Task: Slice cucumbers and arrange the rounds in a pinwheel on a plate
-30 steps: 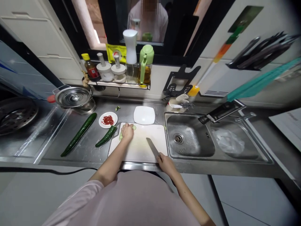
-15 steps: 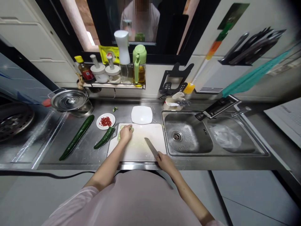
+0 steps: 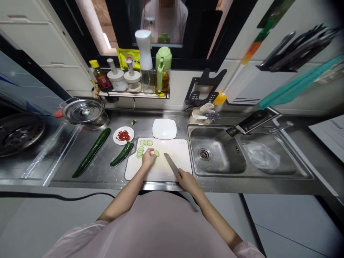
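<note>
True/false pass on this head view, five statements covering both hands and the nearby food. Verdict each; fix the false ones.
1. The right hand grips the steel-bladed knife. True.
2. The small round white plate holds yellow pieces. False: the plate holds small red pieces.
3. A round pale-green cucumber slice is at the fingertips of the left hand. True.
4. The long dark-green whole cucumber lies in the sink. False: the cucumber lies on the stainless-steel counter, left of the board.
5. More slices lie on the rectangular white cutting board. True.
</note>
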Demonstrator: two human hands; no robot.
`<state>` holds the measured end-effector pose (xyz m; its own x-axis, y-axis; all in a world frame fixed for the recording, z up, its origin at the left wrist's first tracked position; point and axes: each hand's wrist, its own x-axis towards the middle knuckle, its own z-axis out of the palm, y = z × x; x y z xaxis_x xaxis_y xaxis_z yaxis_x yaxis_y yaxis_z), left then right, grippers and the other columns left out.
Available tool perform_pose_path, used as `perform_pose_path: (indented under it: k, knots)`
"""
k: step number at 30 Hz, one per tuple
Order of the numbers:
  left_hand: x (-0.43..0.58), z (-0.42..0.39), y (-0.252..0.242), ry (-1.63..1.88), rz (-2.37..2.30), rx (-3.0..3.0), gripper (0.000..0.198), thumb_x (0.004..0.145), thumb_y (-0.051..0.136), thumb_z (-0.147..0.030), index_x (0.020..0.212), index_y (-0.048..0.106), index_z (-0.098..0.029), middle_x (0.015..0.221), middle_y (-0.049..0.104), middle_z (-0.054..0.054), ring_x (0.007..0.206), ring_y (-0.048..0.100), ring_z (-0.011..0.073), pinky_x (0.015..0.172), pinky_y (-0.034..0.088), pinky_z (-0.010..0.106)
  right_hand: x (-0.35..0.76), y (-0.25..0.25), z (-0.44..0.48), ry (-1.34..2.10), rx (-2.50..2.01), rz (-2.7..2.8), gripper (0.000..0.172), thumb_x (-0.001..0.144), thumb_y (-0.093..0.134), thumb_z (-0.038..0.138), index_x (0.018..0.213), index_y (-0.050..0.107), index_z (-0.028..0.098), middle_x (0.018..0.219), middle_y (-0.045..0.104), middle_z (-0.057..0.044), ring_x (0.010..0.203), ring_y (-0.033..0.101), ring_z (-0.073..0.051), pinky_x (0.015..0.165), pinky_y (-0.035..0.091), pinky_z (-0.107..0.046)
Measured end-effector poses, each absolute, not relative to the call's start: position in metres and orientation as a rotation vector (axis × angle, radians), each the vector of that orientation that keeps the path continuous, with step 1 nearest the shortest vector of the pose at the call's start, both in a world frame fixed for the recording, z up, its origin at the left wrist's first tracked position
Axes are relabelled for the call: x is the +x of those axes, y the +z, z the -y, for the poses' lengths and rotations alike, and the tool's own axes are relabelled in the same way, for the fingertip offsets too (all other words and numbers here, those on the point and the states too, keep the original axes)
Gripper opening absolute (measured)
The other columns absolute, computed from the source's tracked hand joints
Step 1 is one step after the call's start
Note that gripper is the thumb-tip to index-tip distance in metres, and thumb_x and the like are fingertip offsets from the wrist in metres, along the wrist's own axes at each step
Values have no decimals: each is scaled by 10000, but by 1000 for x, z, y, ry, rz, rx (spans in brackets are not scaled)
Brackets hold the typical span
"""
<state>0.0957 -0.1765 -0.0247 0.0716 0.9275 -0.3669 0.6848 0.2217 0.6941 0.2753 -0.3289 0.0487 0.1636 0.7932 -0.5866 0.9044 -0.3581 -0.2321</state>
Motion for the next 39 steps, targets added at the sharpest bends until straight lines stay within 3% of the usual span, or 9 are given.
perform_pose_path:
  k: [11,27,39]
  knots:
    - [91,196,-14,217,-1672,1801,361,756,595,-193,1110,661,-206,811,715,27,845,652,204,784,447,280,249,55,321,-962,2175,-1711,279,969,321,279,1104,550,194,982,687,-97,929,635,-213,694,346,-271]
    - [86,197,-14,183,-1614,1851,380,786,590,-191,1158,653,-233,903,712,31,890,635,189,782,445,263,244,53,320,-884,2102,-1752,284,960,316,259,1130,536,194,1008,692,-126,961,643,-236,745,392,-308]
    - [86,197,-14,191,-1636,1835,367,777,607,-196,1137,652,-252,863,701,14,856,634,178,732,433,252,243,49,313,-895,2042,-1751,286,940,325,207,1140,528,183,1007,690,-137,961,652,-243,724,411,-310]
